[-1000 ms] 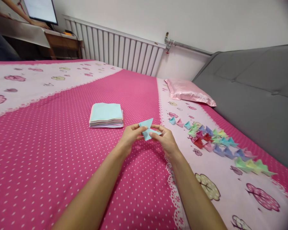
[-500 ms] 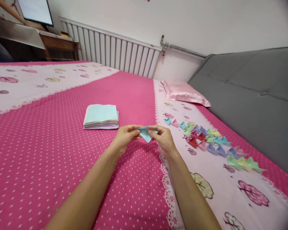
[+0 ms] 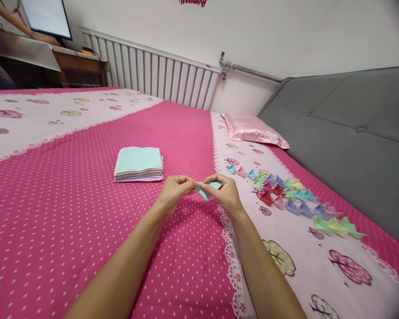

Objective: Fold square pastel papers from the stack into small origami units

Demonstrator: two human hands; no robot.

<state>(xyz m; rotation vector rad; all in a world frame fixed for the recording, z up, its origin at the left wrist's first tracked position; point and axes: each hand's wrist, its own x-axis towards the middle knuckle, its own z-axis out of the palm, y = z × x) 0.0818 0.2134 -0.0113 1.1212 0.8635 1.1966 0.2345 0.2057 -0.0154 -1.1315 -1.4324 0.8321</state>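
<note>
Between my two hands is a small folded piece of light blue paper [image 3: 205,195], held above the pink dotted bedspread [image 3: 186,252]. My left hand [image 3: 175,191] pinches its left side between thumb and fingers. From the right, my right hand [image 3: 226,193] grips it, thumb pressed across its front. The fingers cover much of the paper. Beyond my left hand lies a stack of square coloured paper [image 3: 138,163] with a light blue sheet on top. Several folded paper boats [image 3: 291,192] in many colours stand in rows to the right of my right hand.
A shiny pink pillow [image 3: 254,129] lies at the back right beside the grey padded headboard [image 3: 346,110]. Against the wall stands a white radiator [image 3: 149,66]. At the far left, another person's arm [image 3: 13,22] reaches over a desk with a monitor [image 3: 48,17].
My fingers have shifted on the blue paper. The hands are closer together, and the downward-pointing triangle seen before is now more covered and turned. The view has tilted slightly.
</note>
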